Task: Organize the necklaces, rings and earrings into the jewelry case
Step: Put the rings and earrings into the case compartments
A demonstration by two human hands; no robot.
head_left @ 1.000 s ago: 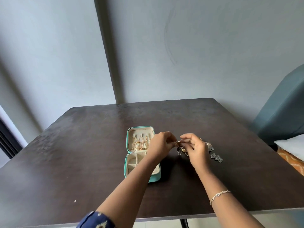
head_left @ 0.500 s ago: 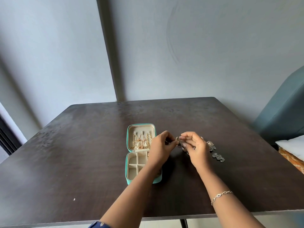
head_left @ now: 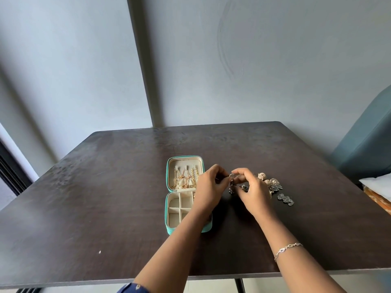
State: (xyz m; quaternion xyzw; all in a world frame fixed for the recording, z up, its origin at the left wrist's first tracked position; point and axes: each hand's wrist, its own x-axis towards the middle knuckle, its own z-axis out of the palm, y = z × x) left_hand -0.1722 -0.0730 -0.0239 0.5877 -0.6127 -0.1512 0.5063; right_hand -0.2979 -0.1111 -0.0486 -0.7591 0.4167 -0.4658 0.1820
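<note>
Teal fabric covers the jewelry case (head_left: 168,176), which lies open at the centre of the frame on the dark brown counter (head_left: 95,197). Its upper half holds gold necklaces (head_left: 183,180) hung in a row. Its lower half, nearer the bottom of the frame, is split into small cream compartments, and the left forearm crosses over its right side. Just right of the case the two hands meet above the counter. The left hand (head_left: 208,187) and the right hand (head_left: 252,192) both have curled fingers and pinch a small metal piece (head_left: 232,176) between their fingertips – it is too small to tell ring from earring. Right of the hands, loose jewelry lies on the counter: gold-toned pieces (head_left: 262,176) beside the right hand's knuckles, and dark silver earrings (head_left: 286,199) a little further right. A silver bracelet (head_left: 287,249) circles the right wrist, and a blue-grey chair (head_left: 368,149) stands at the right edge.
</note>
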